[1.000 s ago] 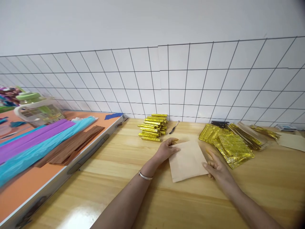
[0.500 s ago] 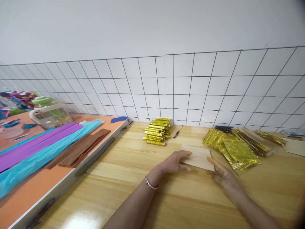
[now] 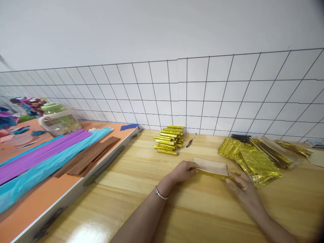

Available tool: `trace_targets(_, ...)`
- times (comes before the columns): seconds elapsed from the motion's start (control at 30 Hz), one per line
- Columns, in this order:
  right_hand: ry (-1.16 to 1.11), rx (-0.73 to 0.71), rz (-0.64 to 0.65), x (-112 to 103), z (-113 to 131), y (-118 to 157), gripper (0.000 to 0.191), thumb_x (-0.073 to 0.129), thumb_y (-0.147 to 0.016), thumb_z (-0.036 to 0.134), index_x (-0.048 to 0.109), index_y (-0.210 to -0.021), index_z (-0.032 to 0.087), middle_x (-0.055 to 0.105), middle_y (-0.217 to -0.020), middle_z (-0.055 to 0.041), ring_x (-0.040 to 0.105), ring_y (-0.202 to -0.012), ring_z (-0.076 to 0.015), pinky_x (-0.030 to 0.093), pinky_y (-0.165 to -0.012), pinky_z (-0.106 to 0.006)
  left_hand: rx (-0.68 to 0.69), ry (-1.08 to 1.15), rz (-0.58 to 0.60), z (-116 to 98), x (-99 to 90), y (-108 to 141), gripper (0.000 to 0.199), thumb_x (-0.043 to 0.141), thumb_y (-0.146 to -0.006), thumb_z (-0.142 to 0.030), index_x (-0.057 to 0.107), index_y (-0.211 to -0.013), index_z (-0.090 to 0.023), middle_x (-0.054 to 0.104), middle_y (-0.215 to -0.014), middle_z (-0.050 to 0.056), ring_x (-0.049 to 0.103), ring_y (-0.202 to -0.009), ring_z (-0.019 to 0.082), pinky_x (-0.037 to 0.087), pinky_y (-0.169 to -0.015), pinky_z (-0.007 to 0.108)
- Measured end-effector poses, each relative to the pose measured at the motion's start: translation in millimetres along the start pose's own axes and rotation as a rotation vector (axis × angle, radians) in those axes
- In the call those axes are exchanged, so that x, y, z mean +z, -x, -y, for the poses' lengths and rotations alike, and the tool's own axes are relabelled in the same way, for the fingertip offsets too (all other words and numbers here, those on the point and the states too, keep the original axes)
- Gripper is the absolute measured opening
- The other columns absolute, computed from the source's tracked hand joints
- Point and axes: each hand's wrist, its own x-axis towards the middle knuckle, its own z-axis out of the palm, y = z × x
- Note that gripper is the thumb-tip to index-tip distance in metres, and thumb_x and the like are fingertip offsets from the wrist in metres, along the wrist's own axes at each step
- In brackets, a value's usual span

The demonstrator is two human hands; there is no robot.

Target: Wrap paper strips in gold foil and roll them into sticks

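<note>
A small sheet, pale on its upper face, lies on the wooden table with its near edge folded up to show a gold strip. My left hand pinches the left end of that edge. At the right end, my right hand grips the same fold between thumb and fingers. Beyond my left hand is a stack of rolled gold strips, with a pen beside it. Flat gold sheets lie in a loose pile just past my right hand.
On the left, an orange board carries purple paper, light blue paper and brown paper. A green-lidded jar stands behind them near a pale basket. A white gridded wall runs along the back.
The sheet's near edge has been turned up, showing gold. My left fingers have closed on its left end, and my right hand has moved slightly right along the fold. The view shifted slightly.
</note>
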Motion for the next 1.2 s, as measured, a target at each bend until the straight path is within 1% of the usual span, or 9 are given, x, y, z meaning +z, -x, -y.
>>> trace_targets(0.07,0.036,-0.049,-0.054,0,1,1,0.032,0.053,-0.076,0.052,0.066,-0.074,0.023,0.057,-0.115,-0.0075,0.044,-0.111,-0.0300,0.034,-0.094,-0.046,-0.054,0.079,0.005,-2,-4.0,1,0.025,0.049,-0.083,-0.026,0.065,-0.102,-0.019,0.069,-0.089,0.001,0.060,-0.078,0.015,0.045,-0.073,0.022)
trace_targets(0.13,-0.051,-0.025,0.024,2,5,5,0.031,0.050,-0.079,0.050,0.063,-0.080,0.022,0.058,-0.112,-0.0073,0.048,-0.107,-0.0274,0.039,-0.089,-0.041,-0.089,0.151,0.025,-6,-9.2,3,0.027,0.050,-0.083,-0.032,0.065,-0.102,-0.018,0.068,-0.090,0.001,0.060,-0.079,0.015,0.045,-0.073,0.021)
trace_targets(0.27,-0.202,0.122,0.261,9,15,14,0.032,0.038,-0.087,0.047,0.055,-0.083,0.021,0.059,-0.073,-0.0007,0.054,-0.069,-0.0171,0.043,-0.059,-0.026,-0.128,0.297,0.145,-12,-20.9,5,0.028,0.050,-0.083,-0.034,0.066,-0.099,-0.017,0.067,-0.092,0.002,0.058,-0.081,0.015,0.043,-0.074,0.022)
trace_targets(0.43,-0.068,0.077,0.279,14,19,17,0.027,0.040,-0.086,0.043,0.050,-0.073,0.021,0.044,-0.053,0.0048,0.042,-0.050,-0.0128,0.030,-0.046,-0.024,-0.245,0.276,0.235,-12,-28.0,5,0.027,0.055,-0.079,-0.035,0.066,-0.093,-0.015,0.062,-0.075,0.000,0.053,-0.067,0.012,0.041,-0.063,0.021)
trace_targets(0.6,0.145,0.008,0.238,14,18,14,0.019,0.046,-0.082,0.037,0.055,-0.076,0.022,0.051,-0.054,0.0032,0.047,-0.052,-0.0148,0.030,-0.051,-0.026,-0.319,0.041,0.167,-12,-19.1,3,0.026,0.053,-0.078,-0.037,0.065,-0.089,-0.016,0.059,-0.069,-0.001,0.051,-0.061,0.012,0.038,-0.056,0.021)
trace_targets(0.8,0.285,-0.083,0.213,13,18,13,0.021,0.045,-0.083,0.034,0.053,-0.068,0.022,0.057,-0.066,-0.0004,0.052,-0.065,-0.0178,0.033,-0.062,-0.029,-0.250,-0.175,0.034,-15,-5.1,-2,0.014,0.054,-0.075,-0.027,0.062,-0.080,-0.017,0.059,-0.080,0.002,0.053,-0.071,0.014,0.041,-0.064,0.022)
trace_targets(0.9,0.324,-0.112,0.182,12,18,13,0.020,0.047,-0.083,0.034,0.055,-0.069,0.022,0.057,-0.072,-0.0026,0.052,-0.074,-0.0199,0.033,-0.068,-0.031,-0.276,-0.205,-0.043,-14,-0.4,-2,0.013,0.058,-0.071,-0.025,0.060,-0.082,-0.017,0.056,-0.087,0.003,0.054,-0.073,0.015,0.042,-0.067,0.023)
trace_targets(1.03,0.331,-0.137,0.155,12,18,12,0.013,0.052,-0.079,0.032,0.057,-0.073,0.022,0.055,-0.079,-0.0053,0.050,-0.080,-0.0216,0.035,-0.070,-0.032,-0.312,-0.175,-0.105,-12,3.5,-2,0.034,0.062,-0.068,-0.023,0.056,-0.101,-0.019,0.054,-0.100,0.005,0.055,-0.079,0.016,0.043,-0.073,0.025)
trace_targets(1.2,0.301,-0.158,0.183,15,17,10,0.009,0.051,-0.080,0.026,0.054,-0.072,0.021,0.055,-0.079,-0.0054,0.049,-0.081,-0.0213,0.036,-0.071,-0.032,-0.354,-0.149,-0.088,-6,3.8,-4,0.038,0.066,-0.064,-0.023,0.057,-0.100,-0.018,0.057,-0.095,0.005,0.054,-0.077,0.016,0.041,-0.070,0.025)
